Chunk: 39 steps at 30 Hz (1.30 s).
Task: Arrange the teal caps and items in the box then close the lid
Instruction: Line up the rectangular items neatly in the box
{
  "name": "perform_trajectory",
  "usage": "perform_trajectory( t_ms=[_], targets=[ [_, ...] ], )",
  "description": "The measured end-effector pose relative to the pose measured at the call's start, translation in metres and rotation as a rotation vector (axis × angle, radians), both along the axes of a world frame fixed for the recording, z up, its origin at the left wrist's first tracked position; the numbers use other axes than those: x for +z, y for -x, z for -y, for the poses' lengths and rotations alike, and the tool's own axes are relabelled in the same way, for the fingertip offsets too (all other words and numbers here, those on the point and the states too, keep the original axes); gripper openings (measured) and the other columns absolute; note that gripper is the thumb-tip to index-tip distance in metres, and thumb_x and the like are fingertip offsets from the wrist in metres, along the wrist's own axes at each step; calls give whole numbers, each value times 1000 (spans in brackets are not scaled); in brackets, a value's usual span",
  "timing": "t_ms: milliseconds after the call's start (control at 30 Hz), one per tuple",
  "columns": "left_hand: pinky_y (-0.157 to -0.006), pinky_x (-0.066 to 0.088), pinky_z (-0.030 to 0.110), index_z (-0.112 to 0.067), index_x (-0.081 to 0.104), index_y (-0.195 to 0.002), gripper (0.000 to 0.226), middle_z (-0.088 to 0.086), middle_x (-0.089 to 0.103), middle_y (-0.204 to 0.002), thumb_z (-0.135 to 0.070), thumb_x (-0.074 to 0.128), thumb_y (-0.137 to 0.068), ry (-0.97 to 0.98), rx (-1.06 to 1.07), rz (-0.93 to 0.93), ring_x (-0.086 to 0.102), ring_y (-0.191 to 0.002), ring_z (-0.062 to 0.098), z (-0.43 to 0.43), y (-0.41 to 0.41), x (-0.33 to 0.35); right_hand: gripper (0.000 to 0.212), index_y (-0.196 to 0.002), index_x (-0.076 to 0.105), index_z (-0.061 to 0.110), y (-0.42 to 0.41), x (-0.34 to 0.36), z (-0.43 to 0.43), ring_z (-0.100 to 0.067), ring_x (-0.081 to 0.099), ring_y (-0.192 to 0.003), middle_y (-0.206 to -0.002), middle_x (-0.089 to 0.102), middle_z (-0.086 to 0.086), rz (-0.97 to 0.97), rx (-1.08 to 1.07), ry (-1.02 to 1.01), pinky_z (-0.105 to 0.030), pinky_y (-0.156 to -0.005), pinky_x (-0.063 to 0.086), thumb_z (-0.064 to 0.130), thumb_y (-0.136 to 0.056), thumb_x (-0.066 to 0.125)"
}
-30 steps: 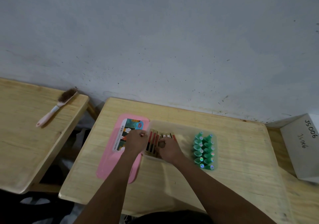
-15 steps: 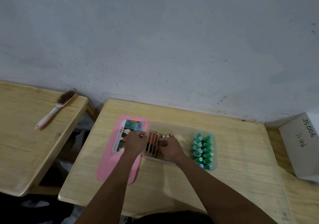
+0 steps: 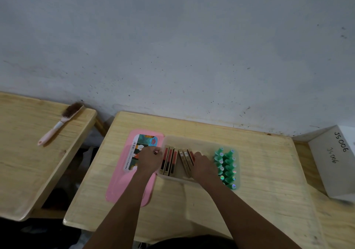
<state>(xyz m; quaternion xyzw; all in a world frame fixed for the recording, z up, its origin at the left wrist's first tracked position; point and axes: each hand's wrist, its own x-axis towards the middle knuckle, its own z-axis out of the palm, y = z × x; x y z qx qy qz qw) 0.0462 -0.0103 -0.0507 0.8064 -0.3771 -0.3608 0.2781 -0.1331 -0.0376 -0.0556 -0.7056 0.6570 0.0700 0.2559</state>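
On the neighbouring surface at far left lies a pink-handled brush, well apart from the work. The pink lid lies flat on the main surface, touching the left side of the translucent box. The left hand is curled at the box's left wall against 3 red-and-gold slim boxes; whether it pinches one I cannot tell. The right hand, fingers bent, presses 3 more slim boxes that lean askew. The teal caps stand in 2 rows at the box's right end. The leaning boxes could topple or ride up, which would likely stop the lid seating. A white carton sits far right, clear of everything.
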Motion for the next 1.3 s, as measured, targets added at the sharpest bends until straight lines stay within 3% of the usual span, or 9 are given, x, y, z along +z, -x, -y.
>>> perform_trajectory(
  t_ms=[267,500,700,800,933,1067,1300],
  targets=[
    [-88,57,47,-7,67,-117,29,17,66,-120,-15,57,-91,-1,-8,16,66,-102,32,0,0,3,25,-109,55,12,3,3,5,-28,62,-103,-112,64,-9,57,-65,-95,-34,-78,49,20,-86,59],
    [-89,56,47,-6,68,-115,29,17,68,-116,-18,56,-92,-2,-2,1,66,-103,32,0,0,3,19,-105,60,2,4,13,2,-29,66,-101,-108,67,-14,62,-96,9,-32,-74,49,10,-91,50],
    [-89,56,47,-6,68,-115,28,17,67,-117,-17,57,-92,4,3,-2,66,-104,33,0,1,4,14,-84,65,6,-6,26,4,-25,66,-73,-75,63,-7,200,-67,-74,-25,-56,41,19,-80,61],
    [-87,57,48,-7,68,-115,28,18,67,-116,-18,57,-91,7,4,-12,66,-102,34,-1,0,3,17,-64,53,10,-13,25,-3,-17,51,-55,-59,50,-1,266,-39,-173,-23,-45,33,19,-77,60],
    [-88,57,48,-7,67,-115,28,18,68,-115,-18,58,-91,4,8,-17,66,-103,34,-1,0,3,25,-65,46,10,-13,21,-7,-24,52,-68,-63,48,-2,264,-43,-205,-25,-51,36,23,-81,59],
    [-89,57,48,-6,67,-116,28,19,67,-115,-18,57,-92,3,9,-23,66,-104,34,-1,0,2,33,-57,42,16,-9,20,-9,-22,52,-66,-59,45,1,250,-70,-177,-24,-52,37,22,-84,59],
    [-87,57,47,-7,67,-116,28,18,70,-107,-18,58,-92,8,14,-18,68,-99,32,-1,2,3,19,-64,51,13,-20,16,-9,-23,56,-70,-70,55,-5,293,-73,-191,-26,-58,41,18,-80,60]
  ],
)
